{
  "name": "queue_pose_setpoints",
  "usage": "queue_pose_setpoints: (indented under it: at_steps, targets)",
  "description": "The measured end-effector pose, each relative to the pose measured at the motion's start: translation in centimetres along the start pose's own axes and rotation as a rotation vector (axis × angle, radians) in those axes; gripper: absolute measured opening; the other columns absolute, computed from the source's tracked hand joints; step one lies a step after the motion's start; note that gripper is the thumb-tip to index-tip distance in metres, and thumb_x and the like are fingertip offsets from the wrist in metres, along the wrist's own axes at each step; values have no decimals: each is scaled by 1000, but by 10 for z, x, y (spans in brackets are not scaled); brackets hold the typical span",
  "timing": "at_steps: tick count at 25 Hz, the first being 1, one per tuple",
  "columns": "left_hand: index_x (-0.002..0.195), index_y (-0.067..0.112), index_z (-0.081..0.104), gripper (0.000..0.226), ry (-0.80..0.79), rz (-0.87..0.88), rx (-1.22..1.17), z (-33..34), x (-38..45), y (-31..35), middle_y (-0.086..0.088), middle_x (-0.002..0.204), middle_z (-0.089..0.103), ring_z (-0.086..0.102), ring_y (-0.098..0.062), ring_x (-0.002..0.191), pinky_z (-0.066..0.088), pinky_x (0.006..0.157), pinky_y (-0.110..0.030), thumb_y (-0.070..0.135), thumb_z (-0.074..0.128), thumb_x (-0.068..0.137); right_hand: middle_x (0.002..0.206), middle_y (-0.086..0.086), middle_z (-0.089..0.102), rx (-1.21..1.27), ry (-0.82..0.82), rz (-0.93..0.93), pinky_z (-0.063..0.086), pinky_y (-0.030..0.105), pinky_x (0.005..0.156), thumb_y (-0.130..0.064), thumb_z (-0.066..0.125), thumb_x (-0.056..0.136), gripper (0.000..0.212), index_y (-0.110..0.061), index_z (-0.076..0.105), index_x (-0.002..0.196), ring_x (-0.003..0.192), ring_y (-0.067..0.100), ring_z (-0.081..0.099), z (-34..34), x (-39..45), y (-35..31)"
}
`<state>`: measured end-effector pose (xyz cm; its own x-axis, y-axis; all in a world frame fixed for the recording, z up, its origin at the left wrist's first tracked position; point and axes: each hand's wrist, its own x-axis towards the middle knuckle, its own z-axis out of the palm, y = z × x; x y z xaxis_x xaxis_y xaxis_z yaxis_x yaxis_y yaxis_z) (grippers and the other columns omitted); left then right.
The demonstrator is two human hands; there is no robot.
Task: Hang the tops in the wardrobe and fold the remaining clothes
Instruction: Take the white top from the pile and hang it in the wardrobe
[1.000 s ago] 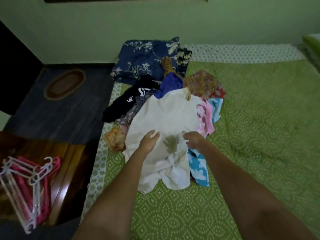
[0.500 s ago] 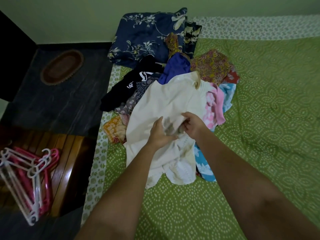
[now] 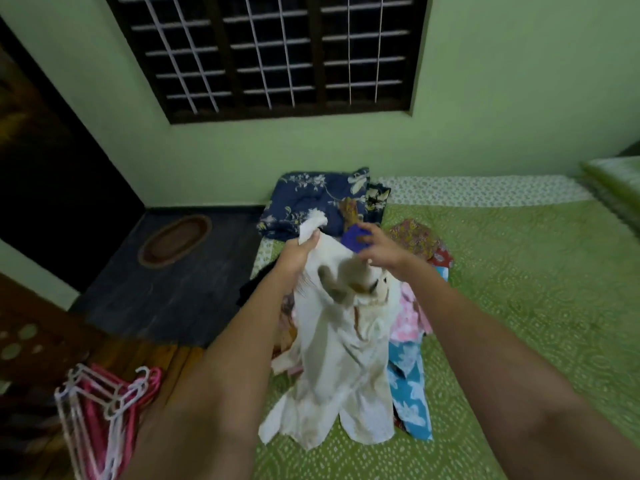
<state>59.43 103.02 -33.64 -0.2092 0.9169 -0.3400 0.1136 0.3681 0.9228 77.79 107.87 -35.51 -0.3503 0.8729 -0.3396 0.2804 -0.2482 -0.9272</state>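
White top [image 3: 341, 358] now lifted off the clothes pile [image 3: 412, 317], soft creased cloth hanging over green patterned bed [image 3: 519, 306], left hand [image 3: 299, 252] fingers clenched on its upper edge, right hand [image 3: 379, 252] fingers loosely curled at collar, grip unclear.

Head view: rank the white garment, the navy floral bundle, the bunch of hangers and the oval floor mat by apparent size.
1. white garment
2. bunch of hangers, though nearness inflates it
3. navy floral bundle
4. oval floor mat
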Motion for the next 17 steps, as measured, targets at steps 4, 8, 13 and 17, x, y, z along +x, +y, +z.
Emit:
queue_pose_setpoints:
  at_steps: [4,8,13,17]
  targets:
    - [98,11,70,33,-190,27,-170,-31,-53,71,-9,91,72,67,-24,84,50,85,-35,40,55,93,148,1,31,-201,-28,41,41,48,104,-28,91,58,118,-24,16,150,132,27,38,-5,-45,-11]
    - [105,13,67,31,-157,130,-292,-58,-92,102,-6,93,72,68,-20,81,53,76,-32,40,56,92,109,13,65,-132,46,-35,51,40,80,-21,76,80,30,-11,64,106,93,27,61,6,-79,-36]
    - [124,-2,53,48,317,128,505,-115,-91,72,-19,123,58,57,-33,111,47,89,-40,20,67,84,96,9,62,-279,181,-327,44,8,52,5,53,88,28,0,64,113,66,8,56,6,-112,-98]
    - [135,17,42,55,-120,391,509,-71,-110,82,-4,135,45,47,-23,120,44,97,-37,8,60,85,102,3,65,-709,-110,-432,43,19,70,-4,56,88,28,-11,67,114,88,14,57,38,-118,-133]
